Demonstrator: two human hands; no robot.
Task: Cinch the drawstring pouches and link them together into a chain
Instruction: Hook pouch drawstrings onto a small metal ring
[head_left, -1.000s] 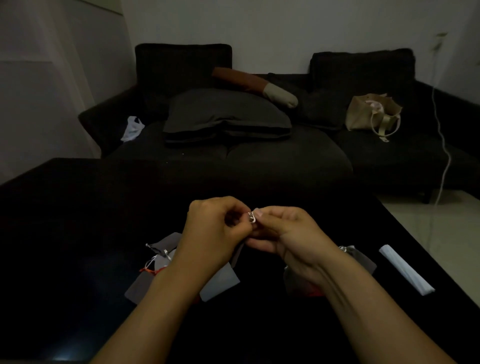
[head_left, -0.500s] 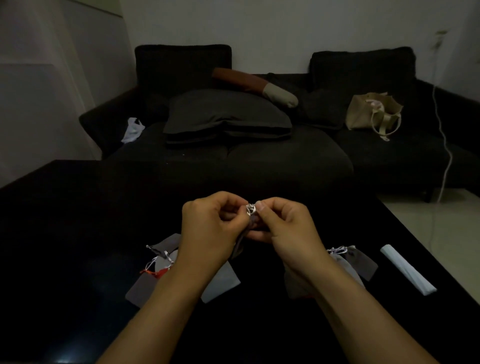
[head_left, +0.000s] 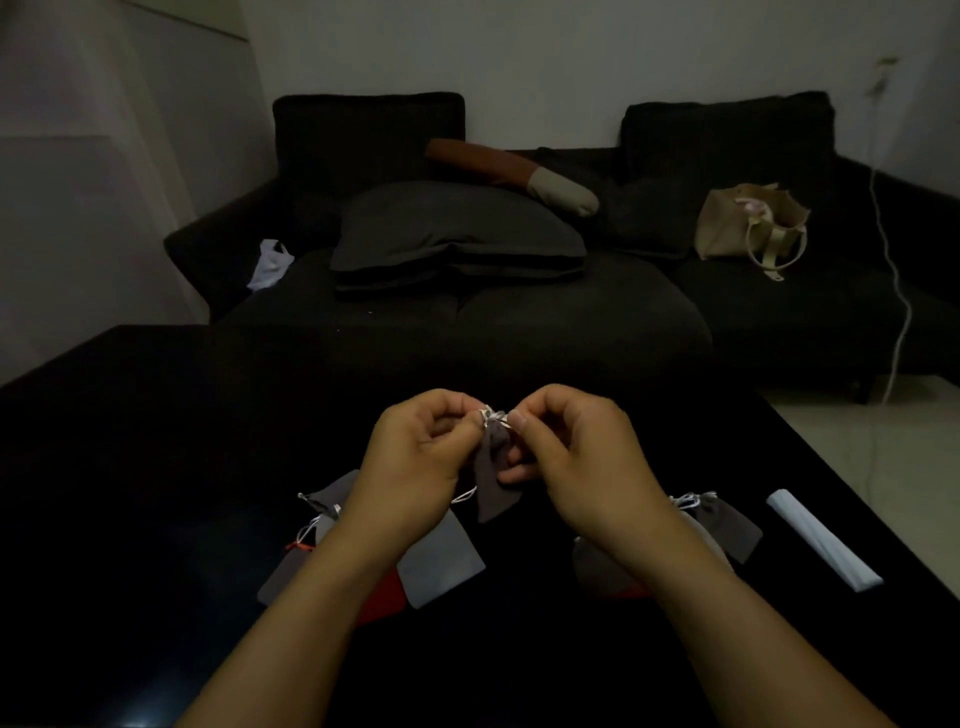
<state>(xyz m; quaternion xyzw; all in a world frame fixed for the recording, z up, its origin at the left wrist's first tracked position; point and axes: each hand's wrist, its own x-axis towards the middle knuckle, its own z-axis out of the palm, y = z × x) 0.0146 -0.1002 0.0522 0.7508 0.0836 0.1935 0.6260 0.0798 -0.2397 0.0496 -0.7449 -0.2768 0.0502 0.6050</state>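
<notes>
A small dark grey pouch (head_left: 492, 475) hangs above the black table (head_left: 156, 441), its neck gathered tight. My left hand (head_left: 415, 467) and my right hand (head_left: 582, 462) each pinch its white drawstring (head_left: 493, 417) at the top, close together. Under my left forearm lies a heap of pouches (head_left: 441, 566): grey, light grey and red, with white and red cords. Under my right forearm sits a second group of grey pouches (head_left: 722, 525) with a white cord; a red one shows beneath, mostly hidden.
A folded white strip (head_left: 821, 540) lies near the table's right edge. Behind the table stands a dark sofa (head_left: 519, 322) with cushions and a beige tote bag (head_left: 748, 223). A white cable (head_left: 901, 291) hangs down the wall at right.
My hands have drawn slightly apart and the grey pouch now hangs in view between them, with its neck cinched. The pouches on the table have not moved.
</notes>
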